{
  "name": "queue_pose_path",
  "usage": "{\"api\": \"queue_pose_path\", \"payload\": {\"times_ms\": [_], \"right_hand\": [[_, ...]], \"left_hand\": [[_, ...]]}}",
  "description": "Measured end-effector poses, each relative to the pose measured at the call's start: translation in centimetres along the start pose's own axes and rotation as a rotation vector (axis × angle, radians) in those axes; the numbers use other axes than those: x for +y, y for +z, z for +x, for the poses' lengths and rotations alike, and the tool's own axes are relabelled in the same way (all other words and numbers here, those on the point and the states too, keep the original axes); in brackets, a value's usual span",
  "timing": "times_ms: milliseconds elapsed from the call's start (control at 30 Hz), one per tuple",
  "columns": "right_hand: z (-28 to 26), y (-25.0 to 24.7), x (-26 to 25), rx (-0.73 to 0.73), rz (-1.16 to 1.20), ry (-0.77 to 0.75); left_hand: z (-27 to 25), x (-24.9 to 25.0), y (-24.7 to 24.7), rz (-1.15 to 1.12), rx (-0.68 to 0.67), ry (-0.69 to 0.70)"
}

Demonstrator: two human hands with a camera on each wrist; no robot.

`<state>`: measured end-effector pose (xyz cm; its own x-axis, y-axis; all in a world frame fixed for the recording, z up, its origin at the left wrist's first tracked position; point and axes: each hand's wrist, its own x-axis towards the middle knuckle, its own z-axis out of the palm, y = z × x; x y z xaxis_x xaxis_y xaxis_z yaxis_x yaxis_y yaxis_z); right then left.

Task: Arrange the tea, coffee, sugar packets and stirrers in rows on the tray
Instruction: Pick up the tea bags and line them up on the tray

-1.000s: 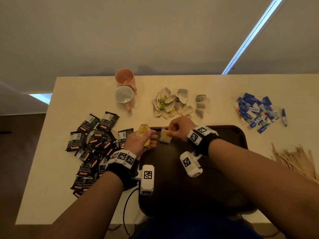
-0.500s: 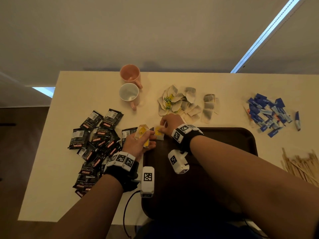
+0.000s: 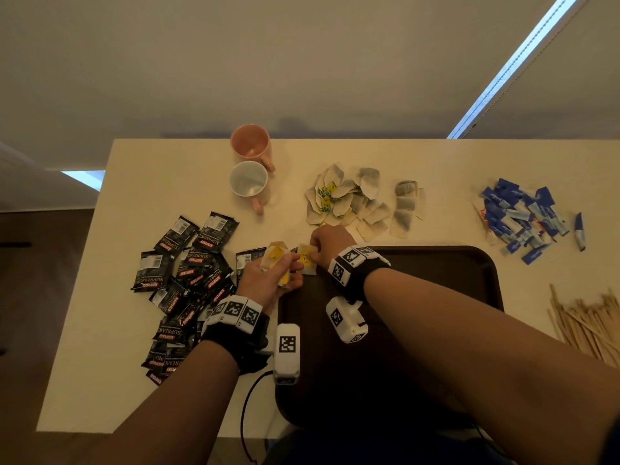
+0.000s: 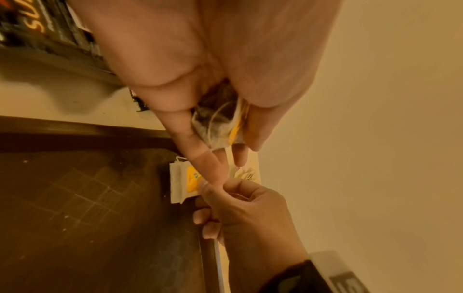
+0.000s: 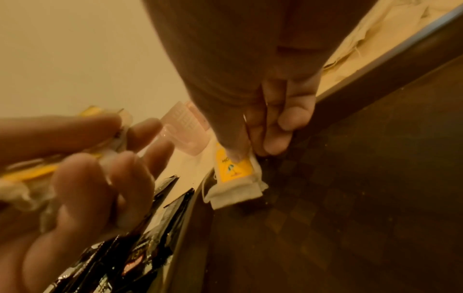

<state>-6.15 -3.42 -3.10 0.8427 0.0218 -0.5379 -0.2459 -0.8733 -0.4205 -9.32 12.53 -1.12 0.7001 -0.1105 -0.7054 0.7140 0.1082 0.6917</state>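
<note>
A dark brown tray [image 3: 436,263] lies on the cream table in front of me. My right hand [image 3: 313,255] pinches one tea bag with a yellow tag [image 3: 307,261] and holds it down at the tray's far left corner; thumb on top in the right wrist view [image 5: 235,174]. My left hand [image 3: 285,268] hovers just left of that corner and grips a small bunch of tea bags [image 3: 276,256], their yellow tags showing between the fingers [image 4: 220,126]. The two hands almost touch.
Black coffee sachets [image 3: 188,273] are scattered left of the tray. Behind it lie loose tea bags [image 3: 349,203], a pink mug [image 3: 250,147] and a white mug [image 3: 248,182]. Blue sugar packets [image 3: 523,216] and wooden stirrers [image 3: 590,327] lie right.
My right hand has carried its tea bag leftward along the tray's far edge to the left corner, close to the left hand. The left hand has stayed put with its bunch.
</note>
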Motion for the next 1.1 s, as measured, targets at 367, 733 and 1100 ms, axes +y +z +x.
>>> {"api": "queue_pose_path", "payload": {"times_ms": [367,733,1100], "right_hand": [[-0.1,0.7,0.7,0.041,0.218,0.054],[-5.8,-4.5,3.1,0.241,0.312,-0.198],[-11.4,-5.7,3.4,0.235,0.355,-0.325]], "left_hand": [[-0.5,0.2,-0.2,-0.047,0.001,-0.003],[-2.3,0.9,1.7,-0.098,-0.231,-0.121],[-6.7,0.6,4.6,0.070,-0.452,-0.088]]}}
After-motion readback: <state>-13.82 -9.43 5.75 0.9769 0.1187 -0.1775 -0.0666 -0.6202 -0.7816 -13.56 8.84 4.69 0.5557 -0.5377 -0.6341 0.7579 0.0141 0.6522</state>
